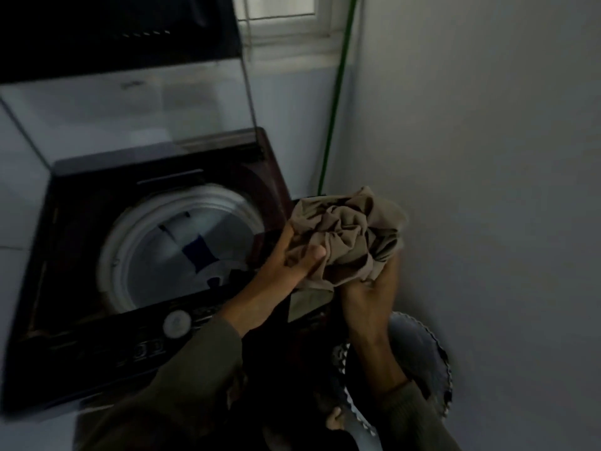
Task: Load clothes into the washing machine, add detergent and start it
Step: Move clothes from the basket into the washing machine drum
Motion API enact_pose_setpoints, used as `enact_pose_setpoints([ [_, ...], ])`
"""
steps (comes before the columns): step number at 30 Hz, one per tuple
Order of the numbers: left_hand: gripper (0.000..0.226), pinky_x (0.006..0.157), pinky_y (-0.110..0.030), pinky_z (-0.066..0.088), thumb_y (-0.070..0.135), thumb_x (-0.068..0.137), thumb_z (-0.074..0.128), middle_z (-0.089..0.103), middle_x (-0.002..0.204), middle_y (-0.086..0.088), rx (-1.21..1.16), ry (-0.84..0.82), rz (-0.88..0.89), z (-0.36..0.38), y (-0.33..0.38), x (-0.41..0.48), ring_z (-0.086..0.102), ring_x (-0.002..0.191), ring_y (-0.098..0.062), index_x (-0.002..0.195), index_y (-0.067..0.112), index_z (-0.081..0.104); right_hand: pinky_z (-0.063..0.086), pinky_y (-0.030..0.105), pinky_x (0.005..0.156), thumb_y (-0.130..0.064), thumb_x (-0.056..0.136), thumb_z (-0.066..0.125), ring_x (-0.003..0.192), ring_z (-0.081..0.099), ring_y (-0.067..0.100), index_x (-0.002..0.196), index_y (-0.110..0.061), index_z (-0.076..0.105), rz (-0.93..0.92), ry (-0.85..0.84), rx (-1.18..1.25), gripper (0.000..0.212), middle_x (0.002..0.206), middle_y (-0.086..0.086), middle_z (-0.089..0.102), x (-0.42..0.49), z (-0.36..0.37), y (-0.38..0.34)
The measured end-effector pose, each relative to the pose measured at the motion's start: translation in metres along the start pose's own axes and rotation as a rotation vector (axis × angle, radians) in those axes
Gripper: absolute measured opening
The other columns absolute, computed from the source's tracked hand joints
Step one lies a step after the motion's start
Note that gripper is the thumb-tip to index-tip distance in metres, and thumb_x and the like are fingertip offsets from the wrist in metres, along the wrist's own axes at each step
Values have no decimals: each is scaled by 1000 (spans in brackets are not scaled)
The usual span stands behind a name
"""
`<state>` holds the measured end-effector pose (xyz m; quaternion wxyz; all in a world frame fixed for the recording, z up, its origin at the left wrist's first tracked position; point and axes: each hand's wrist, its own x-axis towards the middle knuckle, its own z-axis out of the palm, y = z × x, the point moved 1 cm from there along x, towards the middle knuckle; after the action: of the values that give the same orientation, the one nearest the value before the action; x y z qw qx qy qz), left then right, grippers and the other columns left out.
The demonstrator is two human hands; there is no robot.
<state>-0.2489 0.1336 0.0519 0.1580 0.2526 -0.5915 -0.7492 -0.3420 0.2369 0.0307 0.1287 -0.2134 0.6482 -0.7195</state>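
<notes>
A crumpled khaki garment (351, 229) is gripped from below by both hands. The left hand (294, 262) is curled round its left side, with the thumb pressed into the cloth. The right hand (369, 296) is closed under its lower right part, with the fingers buried in the folds. Olive sleeves (195, 369) are worn on both forearms. The bundle is held in the air just beside the right edge of the washing machine (65, 271), to the right of the drum opening and not over it. The machine is a dark top-loader, and its transparent lid (130, 102) is raised at the back. Inside the white-rimmed drum (123, 242), white and blue clothes (198, 252) are seen. A round dial (176, 323) is set in the front control panel, near the left wrist. Under the right forearm, a grey laundry basket (422, 349) is placed close to the wall (487, 157). A green pipe (338, 92) is run down the corner, and a window (283, 14) is seen above. Fine detail is lost to blur.
</notes>
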Motion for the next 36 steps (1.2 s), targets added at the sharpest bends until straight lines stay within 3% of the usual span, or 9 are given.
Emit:
enact_pose_setpoints([
  [3, 89, 83, -15, 54, 52, 67, 66, 58, 118, 25, -110, 117, -7, -44, 7, -7, 60, 108, 6, 147, 38, 30, 47, 33, 105, -21, 88, 70, 124, 57, 12, 144, -17, 40, 79, -143, 36, 64, 136, -4, 59, -14, 58, -11],
  [7, 46, 73, -14, 54, 25, 88, 68, 64, 111, 24, -119, 241, -16, -109, 4, -9, 66, 95, 10, 121, 48, 46, 52, 25, 96, -11, 92, 67, 116, 60, 2, 138, -26, 39, 154, -316, 1, 56, 126, -19, 61, -24, 117, -2],
  [13, 56, 86, -32, 57, 22, 88, 72, 65, 126, -2, -168, 362, -143, -206, -28, -2, 65, 112, -17, 138, 27, 48, 52, 10, 75, -26, 93, 65, 104, 61, -1, 138, -37, 37, 303, -553, -223, 55, 119, -18, 60, -17, 197, 42],
  [16, 44, 72, -17, 55, 15, 94, 65, 66, 116, -1, -97, 392, -193, -238, -50, 12, 67, 95, -2, 135, 19, 51, 55, 22, 83, -35, 83, 68, 105, 63, 8, 124, -27, 58, 346, -585, -381, 43, 118, -2, 67, -7, 228, 77],
  [18, 36, 65, -12, 52, 14, 96, 62, 67, 110, 2, -101, 396, -261, -252, -67, 21, 67, 84, 5, 130, 18, 54, 53, 31, 87, -58, 65, 62, 109, 63, 19, 125, -20, 59, 455, -585, -527, 71, 119, 4, 67, -2, 242, 105],
  [20, 29, 72, -19, 54, 22, 96, 62, 68, 117, -3, -152, 348, -349, -261, -82, 29, 68, 97, -7, 125, 23, 58, 48, 30, 88, -67, 58, 55, 116, 59, 28, 133, -17, 52, 561, -559, -665, 90, 128, 9, 62, 0, 249, 129],
  [28, 54, 110, -45, 43, 50, 98, 49, 61, 133, -17, -328, 315, -694, -270, -150, 66, 58, 123, -31, 138, 14, 54, 41, 45, 108, -55, 84, 52, 132, 44, 39, 148, -12, 31, 845, -475, -810, 81, 148, 19, 40, 3, 251, 171],
  [32, 49, 107, -46, 45, 49, 100, 46, 58, 136, -16, -399, 283, -733, -264, -160, 73, 55, 125, -33, 135, 15, 54, 44, 44, 106, -50, 90, 51, 127, 50, 38, 142, -8, 43, 837, -454, -828, 67, 142, 20, 49, 4, 252, 172],
  [36, 42, 86, -44, 54, 45, 100, 48, 63, 124, -16, -269, 255, -745, -264, -166, 75, 61, 114, -38, 129, 15, 57, 44, 38, 105, -40, 90, 62, 126, 52, 35, 140, -9, 44, 810, -478, -820, 61, 139, 19, 52, 4, 253, 171],
])
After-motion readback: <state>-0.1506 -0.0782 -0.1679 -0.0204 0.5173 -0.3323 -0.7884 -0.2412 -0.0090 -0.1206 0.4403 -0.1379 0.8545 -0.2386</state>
